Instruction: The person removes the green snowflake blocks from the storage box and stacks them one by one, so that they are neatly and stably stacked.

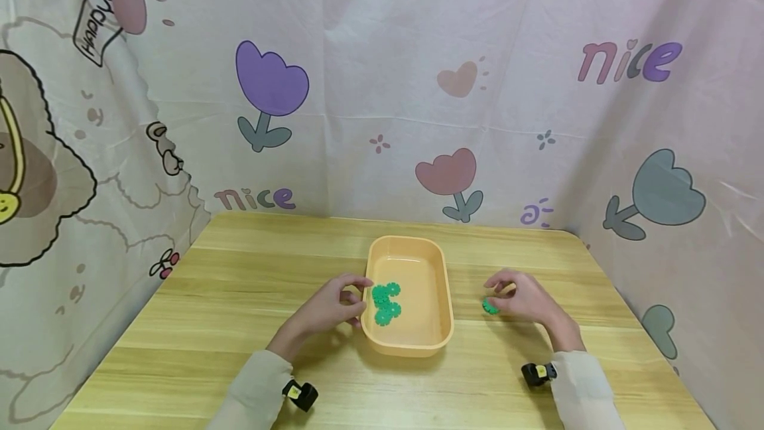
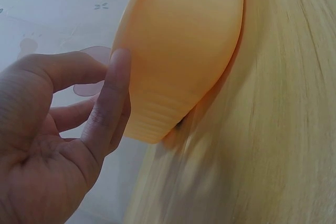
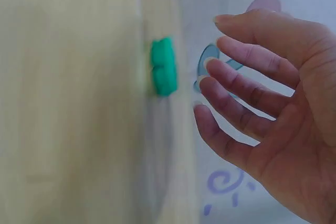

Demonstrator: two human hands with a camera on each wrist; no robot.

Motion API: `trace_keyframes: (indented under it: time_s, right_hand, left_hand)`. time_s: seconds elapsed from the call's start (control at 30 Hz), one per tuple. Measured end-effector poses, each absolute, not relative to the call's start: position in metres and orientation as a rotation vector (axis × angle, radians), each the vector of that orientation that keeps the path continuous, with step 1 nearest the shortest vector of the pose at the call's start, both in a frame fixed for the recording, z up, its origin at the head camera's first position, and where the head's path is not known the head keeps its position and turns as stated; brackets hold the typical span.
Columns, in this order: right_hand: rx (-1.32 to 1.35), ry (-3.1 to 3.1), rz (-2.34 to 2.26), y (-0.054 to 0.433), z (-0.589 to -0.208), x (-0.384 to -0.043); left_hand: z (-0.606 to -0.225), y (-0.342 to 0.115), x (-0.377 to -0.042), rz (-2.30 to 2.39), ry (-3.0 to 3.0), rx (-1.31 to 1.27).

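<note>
A pale orange plastic box [image 1: 420, 304] stands on the table, with several green flower-shaped plastic discs [image 1: 383, 316] lying against its left side inside. My left hand [image 1: 334, 300] is at the box's left wall, its fingers bent over the rim and gripping it, as the left wrist view also shows at the box wall [image 2: 184, 40]. To the right, another green disc [image 1: 490, 306] lies on the table just beside my right hand [image 1: 525, 297]. In the right wrist view, that disc [image 3: 164, 66] sits apart from the loosely bent fingertips [image 3: 207, 83].
The wood-patterned table [image 1: 251, 264] reaches back to a printed cloth [image 1: 370, 85] that hangs behind and along both sides. Small black cameras [image 1: 301, 395] are worn at the wrists, over light sleeves [image 1: 256, 383].
</note>
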State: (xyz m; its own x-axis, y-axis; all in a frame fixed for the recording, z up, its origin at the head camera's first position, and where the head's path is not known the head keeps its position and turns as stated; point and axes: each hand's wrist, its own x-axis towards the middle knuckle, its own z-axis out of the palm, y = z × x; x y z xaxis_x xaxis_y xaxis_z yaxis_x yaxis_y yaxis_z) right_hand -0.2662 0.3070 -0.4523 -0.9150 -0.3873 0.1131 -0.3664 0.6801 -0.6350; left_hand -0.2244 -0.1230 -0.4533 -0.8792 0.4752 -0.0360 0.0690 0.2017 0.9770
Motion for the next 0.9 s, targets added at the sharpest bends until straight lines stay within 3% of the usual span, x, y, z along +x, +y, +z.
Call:
trace_keyframes:
  time_s: [0.47,0.9]
  right_hand:
    - [-0.971,2.703,-1.144,0.248,-0.409,-0.263]
    - [-1.115,2.605,-1.091,0.19,-0.407,-0.261]
  left_hand:
    - [-0.451,-0.123,-0.224,1.714,2.157,0.504]
    - [-0.452,-0.123,-0.225,1.721,2.154,0.517]
